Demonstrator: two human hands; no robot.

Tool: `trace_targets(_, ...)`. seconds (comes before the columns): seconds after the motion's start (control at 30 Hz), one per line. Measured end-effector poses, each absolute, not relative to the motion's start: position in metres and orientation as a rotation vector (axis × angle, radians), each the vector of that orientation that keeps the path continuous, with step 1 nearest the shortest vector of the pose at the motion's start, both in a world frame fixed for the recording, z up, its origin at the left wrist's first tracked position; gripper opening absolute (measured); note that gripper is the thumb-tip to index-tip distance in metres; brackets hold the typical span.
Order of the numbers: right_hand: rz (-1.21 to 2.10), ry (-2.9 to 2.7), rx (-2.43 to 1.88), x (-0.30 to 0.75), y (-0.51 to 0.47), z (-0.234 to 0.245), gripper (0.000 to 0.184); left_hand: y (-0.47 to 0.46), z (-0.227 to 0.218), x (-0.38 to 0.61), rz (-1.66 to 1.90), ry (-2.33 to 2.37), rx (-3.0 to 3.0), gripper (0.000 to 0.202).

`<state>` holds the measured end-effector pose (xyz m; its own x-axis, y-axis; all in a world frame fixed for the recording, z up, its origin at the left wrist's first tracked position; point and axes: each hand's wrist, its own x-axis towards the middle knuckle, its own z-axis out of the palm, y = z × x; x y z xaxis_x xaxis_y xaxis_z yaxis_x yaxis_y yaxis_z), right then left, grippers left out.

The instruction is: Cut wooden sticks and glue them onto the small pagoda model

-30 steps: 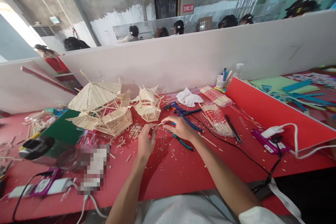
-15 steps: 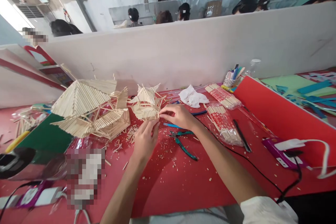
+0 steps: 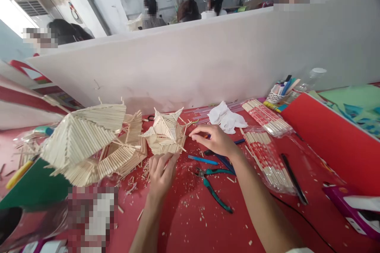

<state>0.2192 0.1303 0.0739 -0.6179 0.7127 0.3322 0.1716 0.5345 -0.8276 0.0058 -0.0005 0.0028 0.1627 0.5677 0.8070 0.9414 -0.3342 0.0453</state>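
Observation:
A small pavilion-like model of thin wooden sticks [image 3: 166,130], with a pointed roof and upturned corners, stands at the middle of the red table. My left hand [image 3: 161,176] is at its near edge, fingers stretched toward the base; whether they touch it is hard to tell. To the right of the model hovers my right hand [image 3: 216,141], thumb and fingers slightly apart with nothing visible between them. Green-handled cutting pliers [image 3: 214,191] lie open below that hand, beside a blue strip-like tool [image 3: 203,160]. Left of the small model sits a larger stick model [image 3: 89,138].
Packs of wooden sticks [image 3: 268,160] and a crumpled white tissue [image 3: 227,117] lie to the right. A red board [image 3: 335,142] leans beyond them, near a pen cup [image 3: 277,95]. A pale partition [image 3: 190,63] closes the back. Wood scraps litter the red table [image 3: 190,221].
My right hand has come away from the small model to the right, its fingers parting. My left hand has lowered slightly at the near edge. The camera view has tipped downward.

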Motion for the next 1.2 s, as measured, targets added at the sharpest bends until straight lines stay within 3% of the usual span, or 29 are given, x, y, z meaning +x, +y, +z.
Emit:
trace_targets(0.5, 1.356, -2.143, -0.682, 0.2, 0.129, 0.063, 0.016, -0.003, 0.009, 0.0, -0.969, -1.409, -2.135, 0.034)
trace_targets(0.9, 1.315, -2.093, -0.878, 0.184, 0.115, 0.062, 0.017, 0.001, 0.016, 0.003, -0.992, -1.433, -2.176, 0.024)
trace_targets(1.2, 1.21, -2.073, -1.021, 0.172, 0.106, 0.057, 0.014, -0.002, 0.014, 0.004, -1.007, -1.482, -2.128, 0.032)
